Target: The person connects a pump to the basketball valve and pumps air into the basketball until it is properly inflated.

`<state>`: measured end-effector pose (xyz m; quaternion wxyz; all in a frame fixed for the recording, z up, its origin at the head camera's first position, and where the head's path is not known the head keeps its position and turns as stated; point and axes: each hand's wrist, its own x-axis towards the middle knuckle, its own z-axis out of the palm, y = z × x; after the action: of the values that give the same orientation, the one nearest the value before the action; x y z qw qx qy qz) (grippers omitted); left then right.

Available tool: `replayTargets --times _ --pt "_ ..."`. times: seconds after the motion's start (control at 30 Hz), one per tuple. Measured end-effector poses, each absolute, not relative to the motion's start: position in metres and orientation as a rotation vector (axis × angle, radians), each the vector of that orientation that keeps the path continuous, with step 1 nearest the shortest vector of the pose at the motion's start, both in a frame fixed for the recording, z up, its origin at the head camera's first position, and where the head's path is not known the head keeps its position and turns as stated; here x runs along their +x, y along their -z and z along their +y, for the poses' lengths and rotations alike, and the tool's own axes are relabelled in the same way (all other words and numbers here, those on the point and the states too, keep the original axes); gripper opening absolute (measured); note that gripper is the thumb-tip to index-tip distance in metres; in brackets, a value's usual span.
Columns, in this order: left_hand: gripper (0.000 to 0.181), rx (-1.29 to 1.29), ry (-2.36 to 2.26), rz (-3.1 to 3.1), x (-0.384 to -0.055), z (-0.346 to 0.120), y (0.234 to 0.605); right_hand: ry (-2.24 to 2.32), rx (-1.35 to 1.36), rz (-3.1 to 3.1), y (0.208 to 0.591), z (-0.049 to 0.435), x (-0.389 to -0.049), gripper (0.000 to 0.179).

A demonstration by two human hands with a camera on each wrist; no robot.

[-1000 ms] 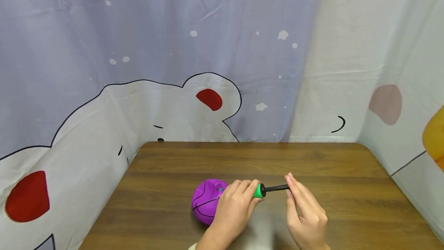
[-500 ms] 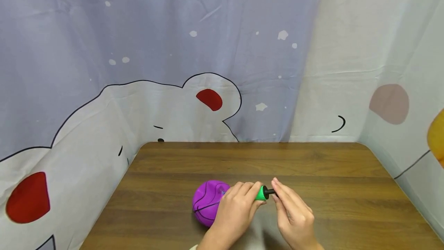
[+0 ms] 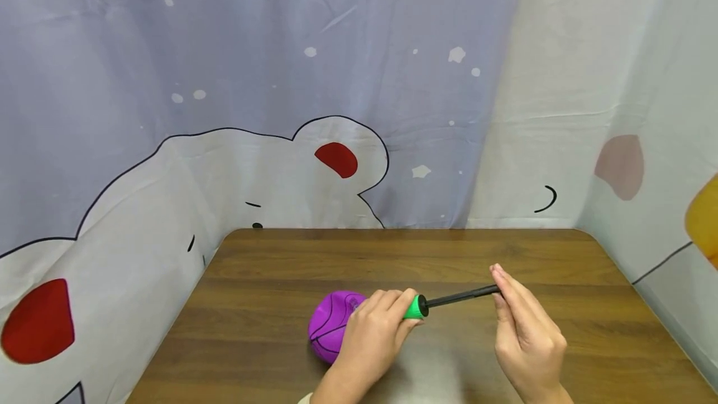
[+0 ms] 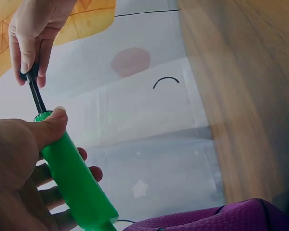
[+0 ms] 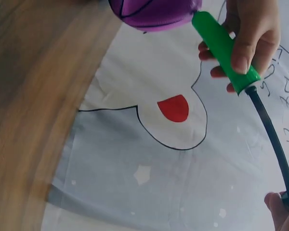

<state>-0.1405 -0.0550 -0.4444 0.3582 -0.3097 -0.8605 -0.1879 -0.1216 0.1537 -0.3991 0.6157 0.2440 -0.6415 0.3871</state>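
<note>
A purple ball with black basketball lines (image 3: 328, 326) lies on the table, partly behind my left hand (image 3: 370, 335). That hand is wrapped round the green barrel of a hand pump (image 4: 82, 183). In the right wrist view, the barrel's narrow end meets the side of the ball (image 5: 159, 14). A long stretch of black pump rod (image 3: 460, 297) sticks out of the barrel toward the right. My right hand (image 3: 530, 335) holds the black handle at the rod's end between thumb and fingers; the handle itself is mostly hidden by them in the head view.
A brown wood-grain table (image 3: 269, 267) lies under both hands. Behind it and along its sides hangs a printed cloth (image 3: 432, 98) with bear outlines, red patches and pale stars.
My right hand first moved left, pushing the rod nearly all the way into the barrel, then drew it back out to the right, farther than before. Left hand and ball stay nearly in place.
</note>
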Motion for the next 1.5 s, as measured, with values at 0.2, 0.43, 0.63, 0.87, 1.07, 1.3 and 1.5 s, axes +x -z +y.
replayTargets --times 0.2,0.43,0.63,0.87,1.07,1.3,1.5 --pt "0.04 -0.8 0.463 -2.225 -0.139 -0.053 0.445 -0.918 0.558 -1.488 0.411 0.145 -0.122 0.023" --pt "0.036 -0.806 0.452 -2.209 -0.138 -0.047 0.444 -0.884 0.625 -1.51 0.431 0.124 -0.123 0.029" --pt "0.039 -0.818 0.451 -2.191 -0.137 -0.045 0.445 -0.906 0.724 -1.52 0.44 0.106 -0.124 0.03" --pt "0.038 -0.839 0.447 -2.176 -0.139 -0.047 0.448 -0.956 0.778 -1.513 0.442 0.109 -0.127 0.029" --pt "0.04 -0.829 0.481 -2.206 -0.142 -0.051 0.447 -0.934 0.711 -1.488 0.426 0.126 -0.128 0.027" --pt "0.041 -0.802 0.494 -2.222 -0.143 -0.055 0.448 -0.914 0.591 -1.439 0.4 0.147 -0.125 0.022" --pt "0.039 -0.802 0.484 -2.209 -0.142 -0.054 0.447 -0.918 0.61 -1.415 0.402 0.141 -0.123 0.022"
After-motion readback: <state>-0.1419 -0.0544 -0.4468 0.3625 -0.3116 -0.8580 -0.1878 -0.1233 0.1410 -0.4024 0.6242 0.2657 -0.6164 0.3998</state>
